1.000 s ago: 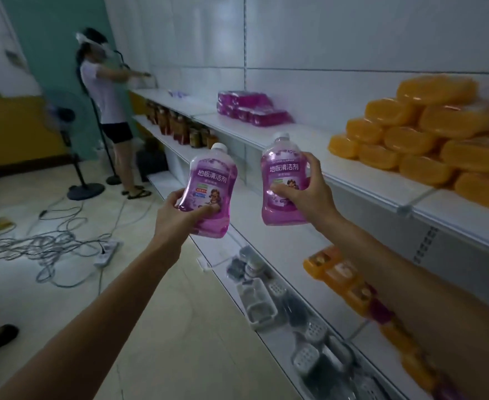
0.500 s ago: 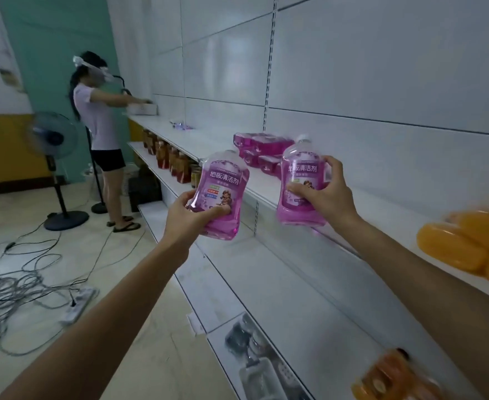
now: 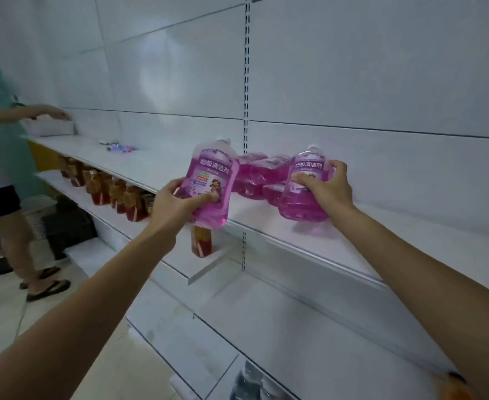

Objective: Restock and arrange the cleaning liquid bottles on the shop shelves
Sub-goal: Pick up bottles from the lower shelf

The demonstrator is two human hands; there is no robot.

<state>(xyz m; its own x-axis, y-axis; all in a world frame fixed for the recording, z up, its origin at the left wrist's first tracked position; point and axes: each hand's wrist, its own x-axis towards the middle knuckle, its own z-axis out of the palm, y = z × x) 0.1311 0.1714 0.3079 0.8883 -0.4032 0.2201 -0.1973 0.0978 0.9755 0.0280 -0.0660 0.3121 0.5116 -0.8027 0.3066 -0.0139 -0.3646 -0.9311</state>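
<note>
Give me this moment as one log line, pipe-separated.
left hand: grips left bottle, tilted, at upper shelf edge | right hand: grips right bottle over that shelf, contact unclear | stacked purple bottles behind

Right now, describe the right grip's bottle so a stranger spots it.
Find the long white upper shelf, then the pile of pink bottles lying on it. Just right of that pile, the right grip holds a clear plastic bottle of pink-purple liquid, white-capped. It alone is upright over the shelf; its twin, in the left grip, tilts before the edge.
</note>
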